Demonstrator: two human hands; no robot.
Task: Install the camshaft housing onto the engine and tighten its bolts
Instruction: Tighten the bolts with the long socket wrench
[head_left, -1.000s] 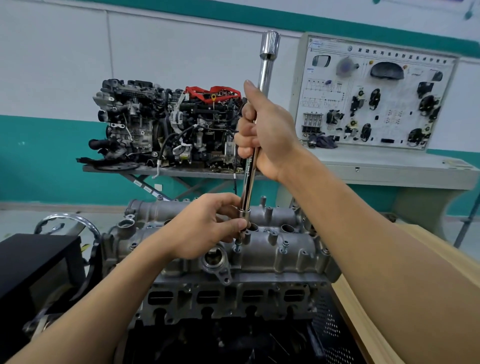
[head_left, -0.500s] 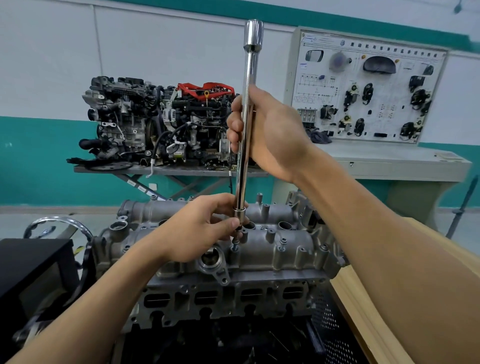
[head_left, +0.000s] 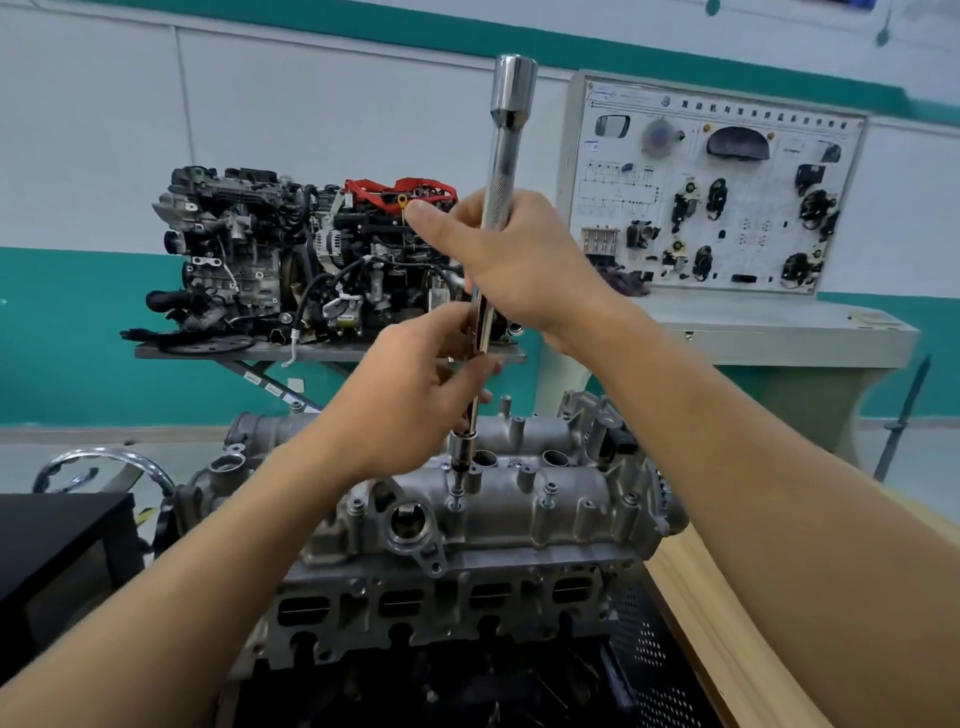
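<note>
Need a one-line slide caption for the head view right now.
Both hands, left hand and right hand, hold a long extension bar upright, its socket over a camshaft housing bolt.

Glossy chromed steel extension bar (head_left: 497, 197), knurled midway; matt, rough cast-aluminium camshaft housing (head_left: 550, 512); pale smooth wooden counter (head_left: 727, 639) edge.

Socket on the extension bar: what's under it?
Under the socket a bolt stands in the camshaft housing, its shank showing. The socket covers the bolt's head, so engagement can't be seen. Both hands, left hand and right hand, grip the bar.
</note>
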